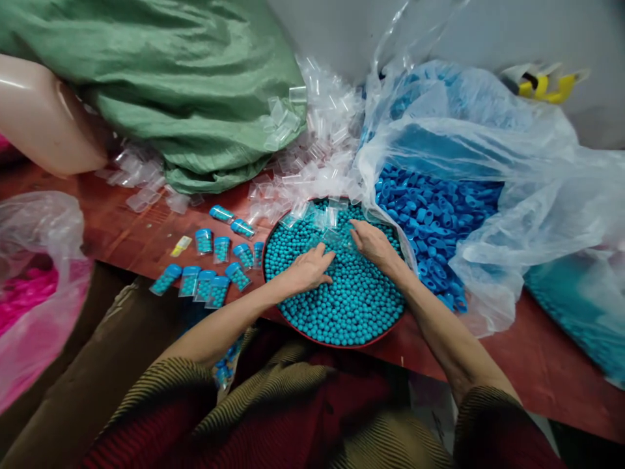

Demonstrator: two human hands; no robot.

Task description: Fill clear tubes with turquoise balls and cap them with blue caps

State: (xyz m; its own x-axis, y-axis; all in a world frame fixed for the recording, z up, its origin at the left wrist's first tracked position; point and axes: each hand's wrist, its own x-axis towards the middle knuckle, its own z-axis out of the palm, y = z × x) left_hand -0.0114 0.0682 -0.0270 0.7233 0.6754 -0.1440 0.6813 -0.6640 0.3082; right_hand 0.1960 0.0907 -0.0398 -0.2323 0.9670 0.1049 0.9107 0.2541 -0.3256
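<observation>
A round red tray [342,341] full of small teal balls [351,306] sits at the table's near edge. My left hand [308,268] lies on the balls, fingers together and curled, pointing right. My right hand [371,242] rests on the balls at the tray's far side, fingers bent around a clear plastic tube [336,238] that is hard to make out. Several clear empty tubes [317,156] are heaped behind the tray and spill onto it. Several filled tubes with blue caps [215,260] lie left of the tray.
A big clear bag of blue caps [430,208] stands open at the right. A green sack [185,85] fills the back left, a pink container [43,117] beside it. A bag with pink pieces [34,293] lies at the left. The red table [547,371] runs right.
</observation>
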